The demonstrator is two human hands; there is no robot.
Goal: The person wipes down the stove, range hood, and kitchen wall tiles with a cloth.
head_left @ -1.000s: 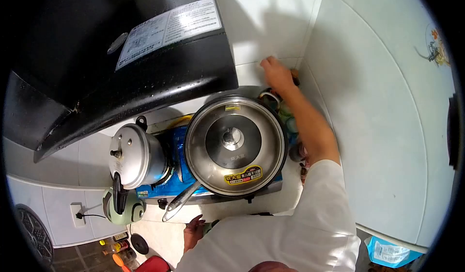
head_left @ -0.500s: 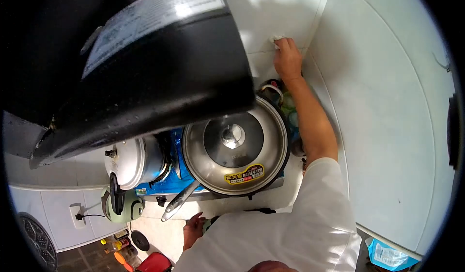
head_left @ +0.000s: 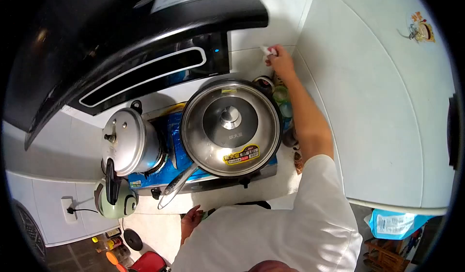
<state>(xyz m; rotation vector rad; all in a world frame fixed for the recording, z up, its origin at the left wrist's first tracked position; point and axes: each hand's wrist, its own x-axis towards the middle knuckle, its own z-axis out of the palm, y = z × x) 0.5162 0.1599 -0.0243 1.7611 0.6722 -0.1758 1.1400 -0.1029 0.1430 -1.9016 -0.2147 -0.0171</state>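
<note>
My right hand (head_left: 281, 61) reaches to the tiled back wall in the corner, its fingers pinched on a crumpled white tissue (head_left: 268, 52). Below that hand, jars (head_left: 281, 94) line the side wall. A large lidded wok (head_left: 230, 155) sits on the right side of the stove, left of my right forearm. My left hand (head_left: 193, 217) is low, by the counter's front edge near the wok's handle (head_left: 178, 181). Its fingers are loosely apart, and I see nothing in them; part of the hand is hidden by my body.
A black range hood (head_left: 155, 73) overhangs the stove (head_left: 203, 184). On the left burner stands a pressure cooker (head_left: 128, 138), with a green kettle-like appliance (head_left: 115, 201) beside it. Bottles (head_left: 106, 245) and a red object (head_left: 150, 262) lie lower left. A blue bag (head_left: 393, 223) is at lower right.
My view has shifted, so more of the hood's front and the whole wok lid show. My right hand has moved slightly down and left on the wall with the tissue.
</note>
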